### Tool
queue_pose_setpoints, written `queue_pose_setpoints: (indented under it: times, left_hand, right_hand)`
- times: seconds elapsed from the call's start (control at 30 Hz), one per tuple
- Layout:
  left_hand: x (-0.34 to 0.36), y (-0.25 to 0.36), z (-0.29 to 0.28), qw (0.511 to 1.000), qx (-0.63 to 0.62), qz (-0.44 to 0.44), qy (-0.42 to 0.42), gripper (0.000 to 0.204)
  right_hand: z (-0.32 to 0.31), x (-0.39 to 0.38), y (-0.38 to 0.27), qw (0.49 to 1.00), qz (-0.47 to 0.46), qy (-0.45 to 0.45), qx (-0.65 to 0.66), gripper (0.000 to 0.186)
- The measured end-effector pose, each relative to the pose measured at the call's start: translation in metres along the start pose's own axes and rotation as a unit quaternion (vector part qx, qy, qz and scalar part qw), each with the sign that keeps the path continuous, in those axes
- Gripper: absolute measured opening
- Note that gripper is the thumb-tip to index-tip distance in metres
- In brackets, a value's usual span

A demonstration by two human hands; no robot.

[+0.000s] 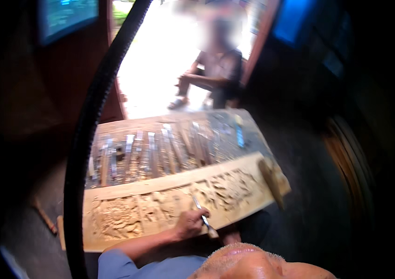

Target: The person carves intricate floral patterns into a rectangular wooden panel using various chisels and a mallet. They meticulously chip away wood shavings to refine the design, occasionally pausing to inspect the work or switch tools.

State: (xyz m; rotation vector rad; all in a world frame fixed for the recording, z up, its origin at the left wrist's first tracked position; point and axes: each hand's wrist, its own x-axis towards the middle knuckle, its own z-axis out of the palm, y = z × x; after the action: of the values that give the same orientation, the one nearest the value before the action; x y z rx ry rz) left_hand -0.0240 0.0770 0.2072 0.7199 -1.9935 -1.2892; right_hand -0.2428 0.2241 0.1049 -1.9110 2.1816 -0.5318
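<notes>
A long carved wooden panel (179, 186) lies across the bench in front of me, its recessed face cut with raised relief. My left hand (192, 224) is closed around a chisel (198, 203), whose metal blade points away from me onto the middle of the carving. The chisel's wooden handle (212, 232) sticks out toward me below the hand. Just a small part of my right hand (231, 238) shows near that handle end, at the panel's near edge; its fingers are hidden.
Several chisels (152, 151) lie in a row on the workbench (248, 120) behind the panel, among wood chips. A blue-handled tool (240, 136) is at the back right. A dark wooden piece (270, 181) crosses the panel's right end. Beyond the bench sits another person (218, 69) in a bright doorway.
</notes>
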Motion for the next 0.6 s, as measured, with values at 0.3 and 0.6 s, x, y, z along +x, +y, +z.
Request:
queue_pose_setpoints:
  times: [0.3,0.6]
  left_hand:
    - [0.003,0.002,-0.009,0.999,0.040,0.016,-0.016,0.013]
    - [0.004,0.011,-0.013,0.999,0.022,0.014,-0.018,0.015]
  right_hand:
    - [-0.019,0.023,-0.042,0.990,-0.107,0.089,0.026,0.023]
    - [-0.089,-0.003,-0.012,0.978,-0.031,0.098,-0.180,0.008]
